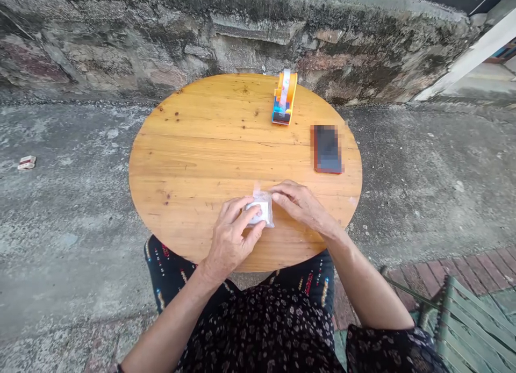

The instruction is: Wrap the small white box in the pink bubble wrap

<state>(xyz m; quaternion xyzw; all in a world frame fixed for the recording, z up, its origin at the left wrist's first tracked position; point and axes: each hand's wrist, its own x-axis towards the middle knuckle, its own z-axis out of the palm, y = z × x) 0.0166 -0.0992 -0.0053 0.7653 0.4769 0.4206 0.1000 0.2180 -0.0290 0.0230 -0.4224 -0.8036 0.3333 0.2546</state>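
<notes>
A small white box in clear plastic wrap [264, 209] lies on the round wooden table [193, 163] near its front edge. My left hand [231, 233] grips the box from the left, its thumb at the near side and its fingers over the top. At the upper right corner of the wrap, my right hand [298, 203] has its thumb and forefinger pinched together. A pale, see-through strip [257, 187] sticks up from the far side of the package. Whether the right fingertips hold the wrap's edge or only touch it is too small to tell.
An orange and blue tape dispenser [284, 98] stands at the table's far side. A dark phone-like slab [328, 149], blurred out, lies at the right. Beyond the table runs a stone wall [169, 45]. A green slatted chair [471, 319] is at the lower right.
</notes>
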